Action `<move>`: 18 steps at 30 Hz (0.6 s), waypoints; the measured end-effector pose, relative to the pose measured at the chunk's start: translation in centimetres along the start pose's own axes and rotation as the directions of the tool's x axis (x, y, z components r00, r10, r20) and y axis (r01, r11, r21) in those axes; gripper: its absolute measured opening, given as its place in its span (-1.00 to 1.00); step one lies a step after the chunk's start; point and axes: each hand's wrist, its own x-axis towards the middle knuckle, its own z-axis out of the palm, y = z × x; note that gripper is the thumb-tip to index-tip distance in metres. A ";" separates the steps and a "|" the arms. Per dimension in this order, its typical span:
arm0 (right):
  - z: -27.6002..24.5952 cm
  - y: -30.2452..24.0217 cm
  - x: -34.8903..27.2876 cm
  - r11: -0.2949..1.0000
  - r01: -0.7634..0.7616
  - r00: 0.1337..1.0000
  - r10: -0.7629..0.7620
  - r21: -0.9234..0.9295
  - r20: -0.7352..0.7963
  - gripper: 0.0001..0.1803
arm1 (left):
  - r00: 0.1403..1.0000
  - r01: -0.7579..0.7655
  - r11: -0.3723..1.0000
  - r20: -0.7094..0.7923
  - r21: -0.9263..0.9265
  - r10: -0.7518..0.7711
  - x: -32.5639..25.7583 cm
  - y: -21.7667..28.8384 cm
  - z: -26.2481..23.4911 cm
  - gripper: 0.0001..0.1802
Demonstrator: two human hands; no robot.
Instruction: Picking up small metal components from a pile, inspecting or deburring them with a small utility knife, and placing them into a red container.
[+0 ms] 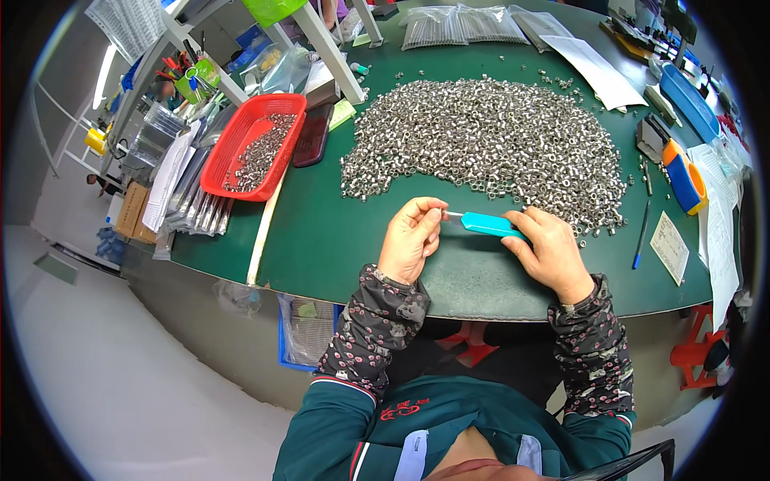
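My right hand (pixel 552 250) is wrapped round the teal handle of a utility knife (pixel 484 224), held nearly level above the near part of the green table (pixel 313 232). Its thin metal end points left, toward my left hand (pixel 409 242). There thumb and forefinger are pinched together at the tip; whatever small thing they hold is too small and covered to make out. Just beyond both hands spreads a broad heap of small shiny metal rings (pixel 481 140), with a few loose ones at its edges.
At the left stands a red plastic basket (pixel 215 164) with more small metal parts, beside a dark tray (pixel 314 135) and bagged papers. Right of the heap lie a tape dispenser (pixel 684 178), a blue-tipped pen (pixel 642 232) and a card (pixel 669 247). Clear plastic bags (pixel 465 26) lie at the back.
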 end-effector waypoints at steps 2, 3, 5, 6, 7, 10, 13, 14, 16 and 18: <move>0.0 0.0 -0.1 1.000 -0.016 1.000 0.016 -0.004 0.010 -0.73 | 1.000 0.007 1.000 0.017 -0.016 -0.007 0.0 -0.1 -0.1 -0.86; 0.0 0.0 -0.1 1.000 -0.017 1.000 0.017 -0.004 0.010 -0.73 | 0.999 0.011 0.999 0.041 -0.035 -0.009 -0.1 0.0 -0.1 -0.86; 0.0 -0.1 -0.1 1.000 -0.028 0.999 0.028 -0.004 0.036 -0.73 | 0.998 0.016 0.998 0.065 -0.054 -0.013 -0.1 0.0 0.0 -0.87; 0.0 -0.1 -0.1 1.000 -0.029 0.999 0.029 -0.004 0.036 -0.73 | 0.997 0.004 0.998 0.071 -0.061 0.000 -0.1 0.0 0.1 -0.87; 0.0 -0.1 -0.1 0.999 -0.039 0.998 0.038 0.009 0.044 -0.74 | 0.997 -0.008 0.998 0.076 -0.068 0.013 0.0 -0.1 0.2 -0.88; 0.0 -0.2 -0.1 0.997 -0.065 0.995 0.061 0.044 0.078 -0.74 | 0.997 -0.008 0.998 0.079 -0.069 0.014 -0.1 -0.1 0.2 -0.88; 0.0 -0.1 -0.1 0.993 -0.091 0.990 0.083 0.079 0.110 -0.73 | 0.993 -0.009 0.996 0.114 -0.089 0.020 -0.1 -0.3 -0.2 -0.88; 0.0 -0.1 -0.2 0.991 -0.100 0.989 0.089 0.094 0.116 -0.73 | 0.993 -0.009 0.996 0.114 -0.090 0.019 -0.1 -0.3 -0.1 -0.88; 0.0 -0.1 -0.1 0.994 -0.089 0.990 0.081 0.067 0.112 -0.72 | 0.999 0.009 0.996 0.054 -0.084 -0.004 -0.1 -0.1 0.2 -0.90; 0.1 0.0 -0.2 0.996 -0.078 0.991 0.074 0.039 0.107 -0.72 | 0.998 0.023 0.994 0.065 -0.105 -0.016 0.0 -0.3 -0.1 -0.89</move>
